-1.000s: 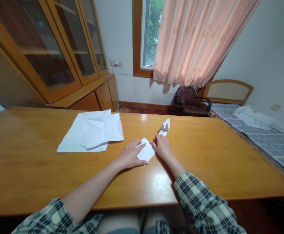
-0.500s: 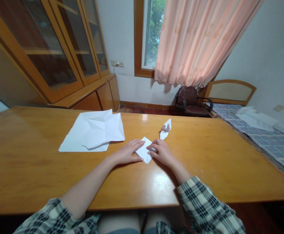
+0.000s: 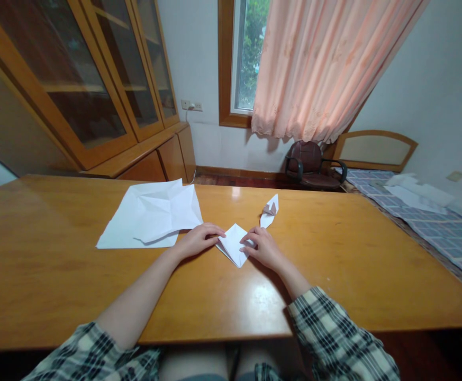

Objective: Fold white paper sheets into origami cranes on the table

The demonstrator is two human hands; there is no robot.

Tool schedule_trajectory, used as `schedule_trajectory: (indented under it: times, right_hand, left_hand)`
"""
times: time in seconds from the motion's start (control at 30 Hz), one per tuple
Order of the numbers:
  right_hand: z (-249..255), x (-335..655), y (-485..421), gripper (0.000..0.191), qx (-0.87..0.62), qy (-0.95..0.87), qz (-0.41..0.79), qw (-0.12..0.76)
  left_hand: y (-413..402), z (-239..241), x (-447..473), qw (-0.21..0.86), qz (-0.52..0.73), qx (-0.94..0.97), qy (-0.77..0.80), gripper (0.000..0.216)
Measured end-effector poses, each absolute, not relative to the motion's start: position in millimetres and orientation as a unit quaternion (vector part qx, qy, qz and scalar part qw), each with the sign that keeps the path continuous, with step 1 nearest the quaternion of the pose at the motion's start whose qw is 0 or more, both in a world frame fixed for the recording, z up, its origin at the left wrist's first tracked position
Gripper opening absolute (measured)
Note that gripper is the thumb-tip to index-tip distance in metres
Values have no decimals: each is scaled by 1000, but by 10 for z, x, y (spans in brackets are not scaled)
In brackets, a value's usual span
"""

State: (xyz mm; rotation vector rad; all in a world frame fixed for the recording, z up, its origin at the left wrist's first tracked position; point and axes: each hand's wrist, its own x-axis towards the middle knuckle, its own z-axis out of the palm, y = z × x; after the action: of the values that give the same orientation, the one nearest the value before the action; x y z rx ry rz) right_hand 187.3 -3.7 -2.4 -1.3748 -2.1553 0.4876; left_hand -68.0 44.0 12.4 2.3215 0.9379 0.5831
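Note:
A small folded white paper point(image 3: 234, 247), diamond-shaped with layered flaps, lies on the wooden table in front of me. At its left corner, my left hand point(image 3: 201, 239) has its fingers closed on the paper's edge, where the layers stand slightly apart. My right hand point(image 3: 265, 247) grips the right side, its curled fingers covering that corner. Just beyond the right hand is a folded paper figure point(image 3: 269, 210), pointed at both ends, with a greyish middle part.
Loose creased white sheets point(image 3: 163, 214) lie overlapping on the left of the wooden table point(image 3: 334, 264). Past the far edge stand a brown armchair point(image 3: 310, 164) and a bed point(image 3: 421, 211) with papers on it. A glass-door cabinet point(image 3: 131, 132) rises at the back left.
My left hand has shifted left from the top of the folded paper to its left corner, and the left layers now show a gap. The right hand has stayed in place.

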Motion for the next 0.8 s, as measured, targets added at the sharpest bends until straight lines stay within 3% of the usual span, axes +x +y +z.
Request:
schedule_trajectory:
  times: [0.17, 0.6, 0.8]
  right_hand:
    - [-1, 1859, -33, 16, -510, -795, 187, 271]
    - [15, 1838, -33, 14, -515, -796, 176, 264]
    - [18, 1829, -32, 10, -520, -796, 180, 252]
  left_hand:
    - [442, 99, -567, 255, 245, 874, 333, 21]
    - [292, -32, -224, 64, 244, 853, 457, 17]
    - [267, 41, -179, 52, 233, 893, 382, 9]
